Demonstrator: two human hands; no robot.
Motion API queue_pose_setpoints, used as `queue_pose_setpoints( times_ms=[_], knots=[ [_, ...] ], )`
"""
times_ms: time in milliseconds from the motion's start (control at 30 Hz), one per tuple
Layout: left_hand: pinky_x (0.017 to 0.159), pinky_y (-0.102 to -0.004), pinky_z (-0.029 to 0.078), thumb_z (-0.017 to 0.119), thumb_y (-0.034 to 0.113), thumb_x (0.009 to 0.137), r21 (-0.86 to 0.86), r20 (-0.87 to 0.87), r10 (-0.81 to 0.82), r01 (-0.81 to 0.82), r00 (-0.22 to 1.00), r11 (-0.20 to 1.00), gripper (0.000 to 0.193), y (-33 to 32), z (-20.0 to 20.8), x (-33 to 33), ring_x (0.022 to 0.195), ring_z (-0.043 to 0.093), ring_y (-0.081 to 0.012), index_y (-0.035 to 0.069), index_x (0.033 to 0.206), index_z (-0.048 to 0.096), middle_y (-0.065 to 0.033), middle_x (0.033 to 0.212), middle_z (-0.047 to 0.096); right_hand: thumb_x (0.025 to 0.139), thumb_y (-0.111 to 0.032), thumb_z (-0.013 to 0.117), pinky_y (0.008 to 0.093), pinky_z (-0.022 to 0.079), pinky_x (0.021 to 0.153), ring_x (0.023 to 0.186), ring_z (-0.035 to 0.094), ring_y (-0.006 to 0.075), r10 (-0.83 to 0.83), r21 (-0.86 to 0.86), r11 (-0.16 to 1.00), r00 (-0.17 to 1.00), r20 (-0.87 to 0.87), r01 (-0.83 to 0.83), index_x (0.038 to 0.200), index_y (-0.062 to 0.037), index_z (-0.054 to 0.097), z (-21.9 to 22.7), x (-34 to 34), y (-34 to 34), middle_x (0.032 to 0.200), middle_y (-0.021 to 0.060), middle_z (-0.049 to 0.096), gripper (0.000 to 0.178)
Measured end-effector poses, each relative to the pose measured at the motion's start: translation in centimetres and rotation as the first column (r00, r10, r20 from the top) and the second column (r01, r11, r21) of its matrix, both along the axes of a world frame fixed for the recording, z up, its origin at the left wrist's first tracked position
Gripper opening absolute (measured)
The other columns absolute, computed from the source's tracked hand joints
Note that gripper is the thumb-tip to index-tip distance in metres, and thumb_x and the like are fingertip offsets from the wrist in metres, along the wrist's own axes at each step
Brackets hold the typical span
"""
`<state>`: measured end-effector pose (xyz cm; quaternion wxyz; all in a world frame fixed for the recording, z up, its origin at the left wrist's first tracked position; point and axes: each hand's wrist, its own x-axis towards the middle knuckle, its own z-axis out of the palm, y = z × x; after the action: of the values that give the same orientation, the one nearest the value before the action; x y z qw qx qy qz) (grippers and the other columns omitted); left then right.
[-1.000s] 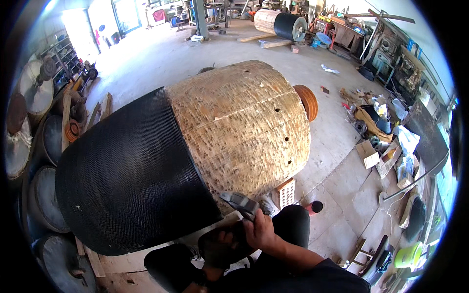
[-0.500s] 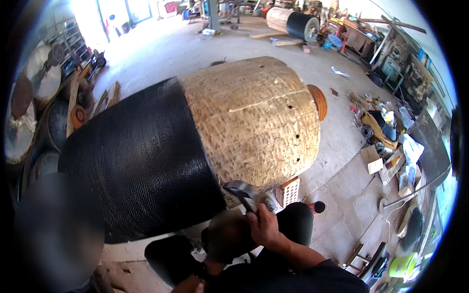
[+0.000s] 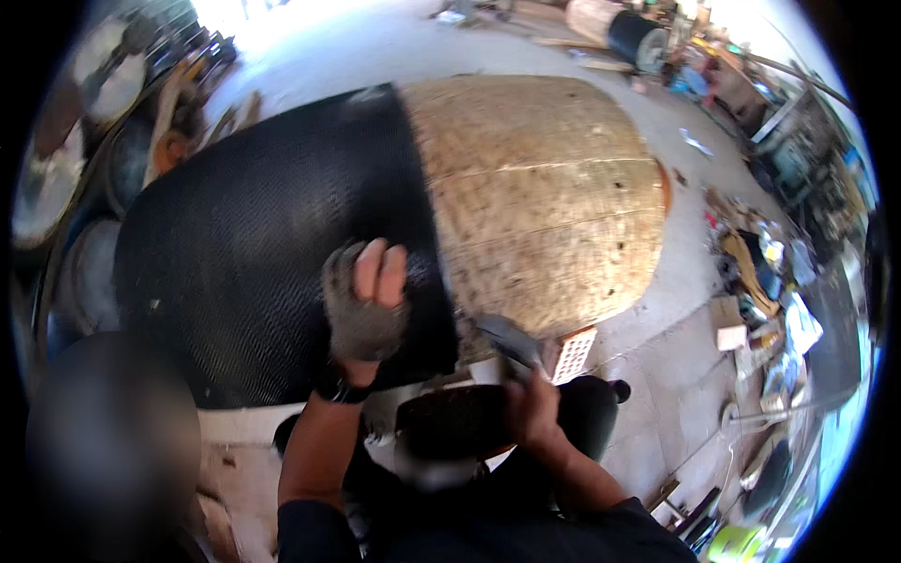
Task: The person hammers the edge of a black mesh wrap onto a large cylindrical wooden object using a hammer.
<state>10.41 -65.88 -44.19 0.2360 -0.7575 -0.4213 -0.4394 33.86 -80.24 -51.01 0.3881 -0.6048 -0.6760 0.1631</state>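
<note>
In front of me lies a large drum, its left part covered in black ribbed sheet (image 3: 272, 235) and its right part bare, pitted wood (image 3: 544, 197). My left hand (image 3: 368, 300), in a grey glove with bare fingertips, is over the black sheet near its edge. Its fingers are curled, and anything between them is hidden. A hammer (image 3: 509, 338) with a dark metal head is gripped in my right hand (image 3: 533, 405), low by the near side of the drum; the hand is blurred. Between my knees sits a dark container (image 3: 450, 422), its contents unclear.
A perforated brick (image 3: 574, 355) stands against the drum's near right side. Large round discs (image 3: 47, 183) lean at the left. Scraps and a yellow-green bucket (image 3: 737, 542) lie at the right. Another drum (image 3: 638, 39) rests far back. A blurred dark shape (image 3: 113, 450) fills the lower left.
My left hand has risen from low beside the container onto the black sheet. The hammer has stayed in my right hand, shifting slightly right and up as the view moved.
</note>
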Motion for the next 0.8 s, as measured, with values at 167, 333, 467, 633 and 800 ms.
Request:
queue_pose_setpoints(
  times_ms=[167, 333, 467, 633, 800],
  knots=[
    [0.089, -0.0520, 0.048, 0.063, 0.000, 0.077, 0.007, 0.044, 0.039, -0.040, 0.998, 0.999, 0.039, 1.1, -0.4, -0.5, 0.102, 0.059, -0.0342, 0.004, 0.116, 0.060, -0.0152, 0.114, 0.058, 0.092, -0.017, 0.063, 0.0514, 0.052, 0.061, 0.072, 0.064, 0.0465, -0.002, 0.052, 0.999, 0.995, -0.103, 0.007, 0.108, 0.0009, 0.052, 1.5, -0.6, 0.0, 0.080, 0.0256, 0.063, 0.026],
    [0.090, -0.0519, 0.048, 0.062, -0.004, 0.075, 0.007, 0.029, 0.063, -0.063, 0.998, 0.998, 0.042, 1.3, 0.7, 0.1, 0.101, 0.059, -0.0338, 0.004, 0.116, 0.059, -0.0150, 0.114, 0.058, 0.092, -0.012, 0.061, 0.0493, 0.053, 0.062, 0.073, 0.064, 0.0478, -0.043, -0.288, 0.956, 0.999, 0.033, 0.051, 0.111, 0.0015, 0.053, 2.5, -1.3, 1.4, 0.079, 0.0260, 0.064, 0.025],
    [0.090, -0.0515, 0.048, 0.062, 0.001, 0.077, -0.011, 0.043, 0.025, -0.025, 0.999, 1.000, 0.041, 1.3, 0.5, 0.4, 0.101, 0.058, -0.0335, 0.006, 0.118, 0.059, -0.0148, 0.115, 0.057, 0.098, -0.007, 0.049, 0.0411, 0.047, 0.054, 0.064, 0.060, 0.0310, 0.048, 0.421, 0.903, 0.995, 0.088, -0.080, 0.113, 0.0087, 0.051, 1.2, -0.2, -0.4, 0.084, 0.0213, 0.061, 0.022],
    [0.090, -0.0493, 0.048, 0.062, 0.003, 0.077, 0.049, 0.033, 0.065, -0.067, 0.997, 0.997, 0.039, 2.0, 0.1, 0.0, 0.100, 0.059, -0.0305, 0.009, 0.116, 0.059, -0.0117, 0.113, 0.056, 0.099, -0.009, 0.046, 0.0376, 0.048, 0.061, 0.068, 0.058, 0.0217, 0.011, 0.122, 0.992, 0.999, -0.052, -0.005, 0.109, 0.0025, 0.055, 0.9, -1.3, 1.4, 0.082, 0.0131, 0.061, 0.018],
    [0.087, -0.0486, 0.049, 0.063, 0.002, 0.077, 0.080, 0.054, 0.073, -0.077, 0.996, 0.994, 0.038, 2.0, -0.1, 0.2, 0.097, 0.059, -0.0291, 0.009, 0.115, 0.058, -0.0101, 0.110, 0.056, 0.099, -0.011, 0.047, 0.0353, 0.047, 0.058, 0.065, 0.058, 0.0211, 0.038, 0.276, 0.961, 0.989, -0.140, 0.003, 0.103, 0.0022, 0.053, -0.2, -0.7, 0.4, 0.074, 0.0104, 0.057, 0.015]
  ],
)
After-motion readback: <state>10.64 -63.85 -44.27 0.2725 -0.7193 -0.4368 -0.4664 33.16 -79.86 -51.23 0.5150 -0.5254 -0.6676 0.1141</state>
